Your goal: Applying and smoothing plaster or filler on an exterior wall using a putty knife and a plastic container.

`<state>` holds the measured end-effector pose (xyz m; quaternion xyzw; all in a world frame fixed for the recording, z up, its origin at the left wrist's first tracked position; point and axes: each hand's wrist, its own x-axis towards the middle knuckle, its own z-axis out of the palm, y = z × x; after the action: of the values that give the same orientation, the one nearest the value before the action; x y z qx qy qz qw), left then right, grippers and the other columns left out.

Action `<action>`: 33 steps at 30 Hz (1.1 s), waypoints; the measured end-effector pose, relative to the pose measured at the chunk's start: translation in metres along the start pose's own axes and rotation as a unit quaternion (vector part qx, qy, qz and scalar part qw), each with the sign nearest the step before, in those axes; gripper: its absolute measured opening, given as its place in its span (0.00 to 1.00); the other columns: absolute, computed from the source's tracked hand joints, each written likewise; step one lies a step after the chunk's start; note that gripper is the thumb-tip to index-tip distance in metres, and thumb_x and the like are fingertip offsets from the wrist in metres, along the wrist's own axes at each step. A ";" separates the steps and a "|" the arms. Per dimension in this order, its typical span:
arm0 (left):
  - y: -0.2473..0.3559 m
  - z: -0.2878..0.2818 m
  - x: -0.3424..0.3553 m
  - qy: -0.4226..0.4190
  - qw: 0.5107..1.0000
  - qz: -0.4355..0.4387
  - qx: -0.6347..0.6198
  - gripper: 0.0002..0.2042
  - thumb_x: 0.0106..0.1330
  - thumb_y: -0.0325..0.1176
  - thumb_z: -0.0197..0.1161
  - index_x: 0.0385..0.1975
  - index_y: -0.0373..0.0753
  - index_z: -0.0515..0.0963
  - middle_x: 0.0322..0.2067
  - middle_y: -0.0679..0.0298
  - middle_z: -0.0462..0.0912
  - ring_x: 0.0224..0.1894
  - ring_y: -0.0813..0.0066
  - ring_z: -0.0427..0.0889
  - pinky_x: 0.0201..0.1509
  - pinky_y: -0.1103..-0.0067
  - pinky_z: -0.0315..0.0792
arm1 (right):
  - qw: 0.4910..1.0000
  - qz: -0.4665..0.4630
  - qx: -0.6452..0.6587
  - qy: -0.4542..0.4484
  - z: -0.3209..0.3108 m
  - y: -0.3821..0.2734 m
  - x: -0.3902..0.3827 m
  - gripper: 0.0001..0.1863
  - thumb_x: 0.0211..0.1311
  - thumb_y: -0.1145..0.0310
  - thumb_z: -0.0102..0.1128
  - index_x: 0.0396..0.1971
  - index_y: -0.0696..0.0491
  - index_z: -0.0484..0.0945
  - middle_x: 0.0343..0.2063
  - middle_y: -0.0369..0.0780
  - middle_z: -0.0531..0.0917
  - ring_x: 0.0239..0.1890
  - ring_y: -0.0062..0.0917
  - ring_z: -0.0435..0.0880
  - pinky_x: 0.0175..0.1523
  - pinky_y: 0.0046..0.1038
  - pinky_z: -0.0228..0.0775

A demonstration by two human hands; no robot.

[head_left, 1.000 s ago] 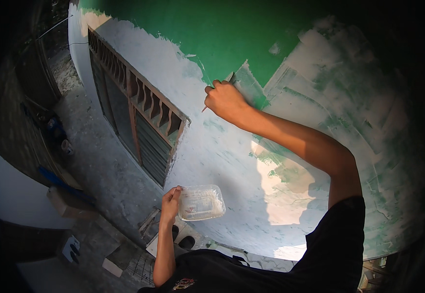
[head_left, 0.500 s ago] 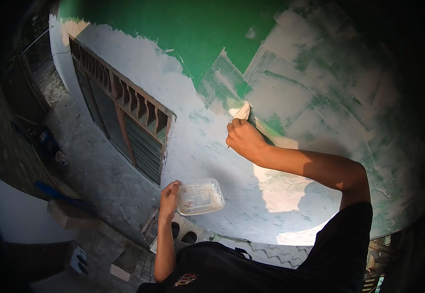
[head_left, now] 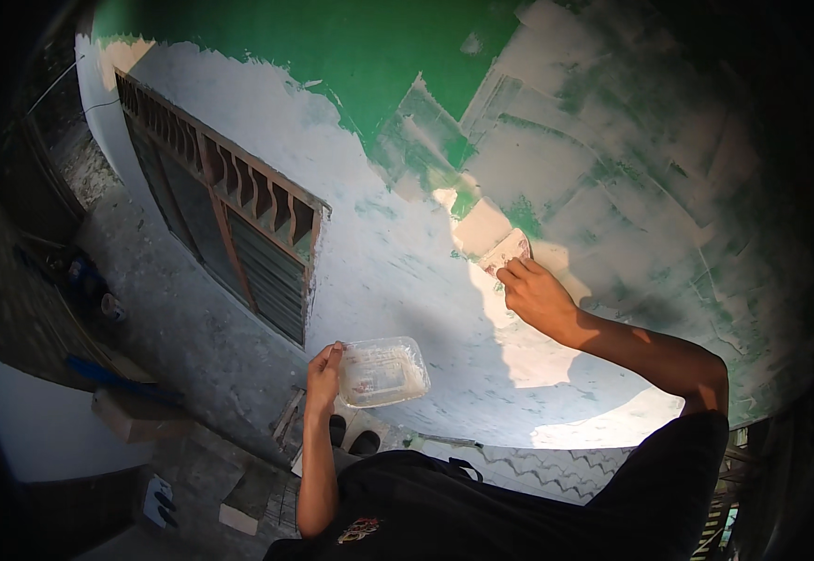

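While the right hand (head_left: 538,297) clamps its grip tight on a putty-smeared scraper (head_left: 505,250) pressed to the wall (head_left: 407,252) at frame centre, the left hand (head_left: 323,376) pinches a clear plastic tub (head_left: 383,371) lower down.

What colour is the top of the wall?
Green; the wall shows best in the head view.

Matt plaster, clear plastic, weathered wood

The wall (head_left: 360,271) looks matt and chalky, its whitish putty coat streaked thin over flat green paint (head_left: 332,47). The scraper blade (head_left: 503,251) in the right hand (head_left: 538,297) is smooth and smeared with pale paste. The left hand (head_left: 323,379) grips a clear, slightly glossy plastic tub (head_left: 383,371), clouded with white residue. The window frame (head_left: 238,206) looks like rough brown wood, and the ground (head_left: 173,327) below is coarse grey concrete.
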<state>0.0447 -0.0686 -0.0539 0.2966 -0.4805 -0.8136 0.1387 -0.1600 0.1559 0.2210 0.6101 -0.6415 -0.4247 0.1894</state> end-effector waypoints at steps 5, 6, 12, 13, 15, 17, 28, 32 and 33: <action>0.004 0.001 0.000 0.002 1.000 0.009 0.006 0.16 0.75 0.40 0.55 0.31 0.36 0.82 0.24 0.76 0.74 0.27 0.87 0.65 0.33 0.83 0.62 | 0.991 0.026 0.119 -0.057 -0.030 -0.010 0.014 0.08 0.53 0.61 0.64 0.22 0.48 0.87 0.33 0.33 0.79 0.43 0.26 0.75 0.44 0.25 0.68; 0.007 0.002 0.000 -0.006 1.000 0.015 0.009 0.16 0.74 0.40 0.55 0.31 0.36 0.82 0.23 0.76 0.74 0.27 0.87 0.65 0.33 0.83 0.62 | 0.989 0.031 0.141 -0.036 -0.038 -0.009 0.022 0.08 0.52 0.63 0.64 0.22 0.50 0.86 0.34 0.32 0.80 0.43 0.25 0.75 0.45 0.25 0.68; 0.006 0.007 0.006 -0.034 0.999 0.009 0.011 0.16 0.74 0.40 0.56 0.31 0.36 0.82 0.25 0.76 0.75 0.28 0.87 0.66 0.33 0.83 0.63 | 0.991 0.035 0.092 0.091 -0.029 0.015 0.091 0.06 0.51 0.65 0.64 0.21 0.50 0.85 0.36 0.32 0.80 0.43 0.25 0.75 0.45 0.24 0.68; 0.007 0.006 0.007 -0.035 0.999 0.001 0.004 0.16 0.74 0.40 0.56 0.31 0.36 0.82 0.25 0.75 0.76 0.28 0.87 0.67 0.34 0.84 0.63 | 0.991 0.040 0.094 0.091 -0.028 0.014 0.094 0.06 0.51 0.65 0.64 0.21 0.50 0.85 0.36 0.32 0.80 0.43 0.25 0.75 0.45 0.24 0.68; 0.007 0.008 0.007 -0.031 0.999 0.004 0.007 0.16 0.74 0.41 0.56 0.31 0.36 0.82 0.25 0.75 0.76 0.29 0.87 0.68 0.34 0.84 0.63 | 0.997 0.047 0.059 0.019 -0.024 0.012 0.097 0.05 0.49 0.67 0.64 0.20 0.50 0.85 0.37 0.32 0.80 0.44 0.25 0.75 0.46 0.24 0.67; 0.007 0.008 0.004 -0.022 1.000 0.003 0.006 0.16 0.74 0.41 0.56 0.31 0.36 0.82 0.25 0.74 0.77 0.29 0.87 0.68 0.34 0.83 0.64 | 0.997 0.048 0.048 0.033 -0.013 0.016 0.083 0.04 0.49 0.68 0.63 0.20 0.49 0.85 0.35 0.32 0.80 0.43 0.24 0.75 0.45 0.23 0.67; 0.011 0.031 0.022 -0.101 0.993 -0.026 0.061 0.17 0.74 0.43 0.56 0.38 0.34 0.82 0.32 0.66 0.83 0.33 0.80 0.79 0.40 0.81 0.72 | 0.986 0.109 0.120 -0.049 -0.006 -0.007 -0.038 0.08 0.50 0.63 0.64 0.19 0.50 0.86 0.40 0.30 0.80 0.46 0.23 0.74 0.51 0.23 0.67; 0.009 0.050 0.025 -0.148 0.986 -0.025 0.069 0.16 0.74 0.43 0.55 0.37 0.35 0.82 0.32 0.67 0.83 0.33 0.81 0.79 0.40 0.81 0.72 | 0.977 0.129 0.145 -0.088 -0.010 -0.016 -0.068 0.09 0.52 0.61 0.64 0.25 0.51 0.86 0.39 0.29 0.80 0.46 0.21 0.75 0.51 0.23 0.68; 0.009 0.052 0.024 -0.152 0.985 -0.026 0.074 0.17 0.74 0.43 0.55 0.37 0.34 0.82 0.31 0.68 0.83 0.32 0.82 0.77 0.39 0.81 0.70 | 0.975 0.129 0.179 -0.039 -0.008 -0.016 -0.076 0.08 0.52 0.64 0.65 0.29 0.52 0.86 0.38 0.30 0.80 0.45 0.22 0.76 0.48 0.24 0.70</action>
<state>-0.0067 -0.0486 -0.0355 0.1913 -0.5468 -0.8149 0.0209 -0.1303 0.2271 0.2344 0.5288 -0.7875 -0.2986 0.1052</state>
